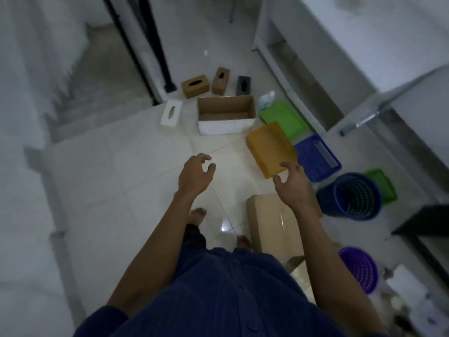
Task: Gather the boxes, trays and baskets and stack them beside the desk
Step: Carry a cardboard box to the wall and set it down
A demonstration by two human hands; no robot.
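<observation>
Beyond dark blue shirt [230, 300], holding both arms outstretched above closed cardboard box [272, 222] on the floor. Showing left hand [194, 173] and right hand [291, 183] empty, fingers loosely curled. Hovering right hand at near corner of orange tray [269, 148]; contact unclear. Locating orange tray on the floor, just beside green tray [281, 115] and blue tray [315, 156]. Probably best: taking it by both long edges, lifting level, nesting trays together first, avoiding blue basket [349, 195] close by on the right.
</observation>
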